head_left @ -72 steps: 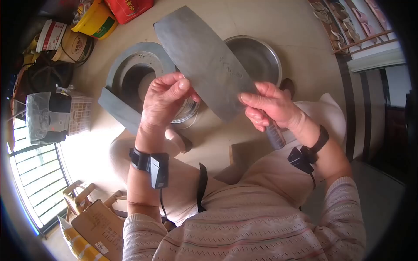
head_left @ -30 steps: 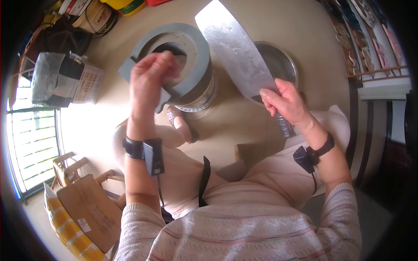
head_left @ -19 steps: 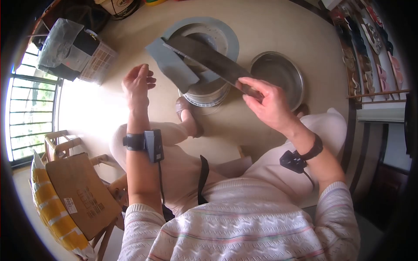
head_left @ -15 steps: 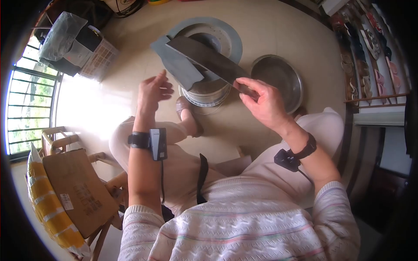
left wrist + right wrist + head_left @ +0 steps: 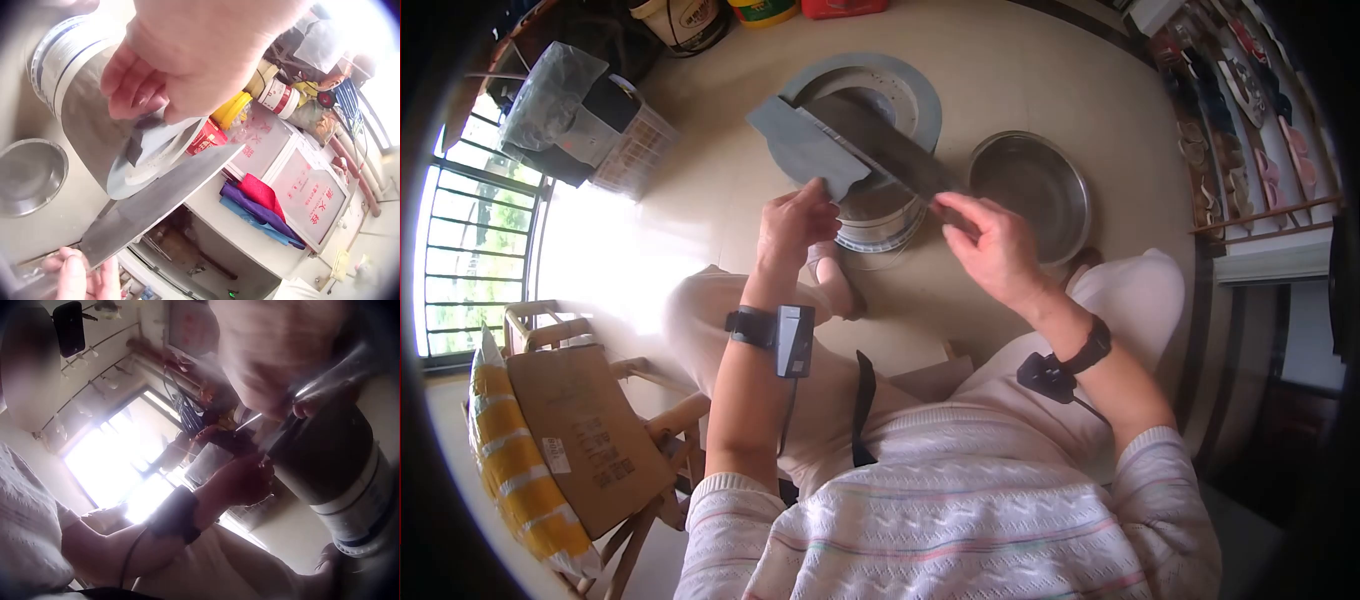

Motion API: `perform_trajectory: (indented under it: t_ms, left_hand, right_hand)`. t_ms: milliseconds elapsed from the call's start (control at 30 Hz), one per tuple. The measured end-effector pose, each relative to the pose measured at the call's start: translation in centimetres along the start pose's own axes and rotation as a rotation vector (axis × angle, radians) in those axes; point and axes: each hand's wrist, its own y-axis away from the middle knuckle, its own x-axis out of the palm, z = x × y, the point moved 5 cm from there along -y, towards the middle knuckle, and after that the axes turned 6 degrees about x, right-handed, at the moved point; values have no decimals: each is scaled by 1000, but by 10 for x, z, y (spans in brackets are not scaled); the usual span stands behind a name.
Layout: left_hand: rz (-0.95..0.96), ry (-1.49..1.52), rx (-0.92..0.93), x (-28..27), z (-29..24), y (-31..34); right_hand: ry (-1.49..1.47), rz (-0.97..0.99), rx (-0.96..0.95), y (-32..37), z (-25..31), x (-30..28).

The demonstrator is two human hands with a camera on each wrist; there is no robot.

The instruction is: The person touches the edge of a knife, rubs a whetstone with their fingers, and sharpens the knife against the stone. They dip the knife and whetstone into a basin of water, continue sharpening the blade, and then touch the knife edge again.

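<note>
My right hand [image 5: 1000, 250] grips a cleaver [image 5: 890, 145] near its handle end, the broad dark blade slanting up-left over a white bucket [image 5: 880, 235] topped by a wide grey ring [image 5: 930, 95]. A stiff-looking grey sheet [image 5: 805, 150] lies across the ring's near left side, beside the blade's edge. At the sheet's lower corner, my left hand [image 5: 800, 225] has its fingers curled, thumb and forefinger pinching it. The left wrist view shows those curled fingers [image 5: 140, 90] at a dark grey piece, with the cleaver blade stretched out below them.
A round metal basin [image 5: 1035, 195] stands on the floor right of the bucket. Shoe racks [image 5: 1260, 130] line the right wall. A plastic crate [image 5: 635, 155] sits at the left, with a cardboard box [image 5: 585, 430] below it. Pails [image 5: 685, 20] stand at the back.
The left hand first left the cleaver's blade, then moved right to the sheet's corner. The right hand has lowered and turned the cleaver over the bucket. The head view has shifted.
</note>
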Motion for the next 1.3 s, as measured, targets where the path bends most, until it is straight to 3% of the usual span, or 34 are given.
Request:
perform_trajectory:
  t_ms: [167, 267, 300, 367, 400, 433, 500, 567, 600, 667, 767, 933, 1067, 1300]
  left_hand:
    - [34, -157, 86, -1, -6, 14]
    - [-58, -981, 327, -9, -30, 34]
    - [-56, -991, 322, -7, -41, 47]
    - [-92, -1278, 936, 20, -81, 84]
    - [42, -1378, 926, 28, -84, 82]
    - [37, -1375, 919, 27, -81, 73]
    - [70, -1712, 981, 30, -63, 48]
    - [104, -1731, 890, 26, -52, 27]
    - [82, -1704, 945, 27, -52, 24]
    - [77, -1679, 993, 27, -46, 20]
    - [118, -1639, 1014, 33, -42, 39]
    - [165, -1577, 1055, 43, -39, 62]
    - [155, -1609, 1036, 33, -52, 24]
    - [213, -1567, 1054, 46, -42, 67]
  right_hand:
    - [81, 58, -75, -2, 24, 29]
    - [231, 86, -152, -8, 28, 48]
    - [222, 86, -146, -8, 27, 52]
    - [342, 113, -189, -8, 27, 63]
    - [342, 119, -191, -8, 26, 66]
    - [376, 136, -173, -8, 23, 70]
    - [414, 159, -162, -9, 23, 72]
    - [424, 378, -64, -11, 22, 77]
    - [426, 380, -61, -14, 24, 73]
    - [372, 622, 13, -13, 22, 74]
    - [396, 707, 33, 10, 18, 73]
    - [331, 662, -32, 35, 21, 66]
    - [318, 645, -27, 3, 24, 80]
    - [289, 692, -2, 41, 22, 65]
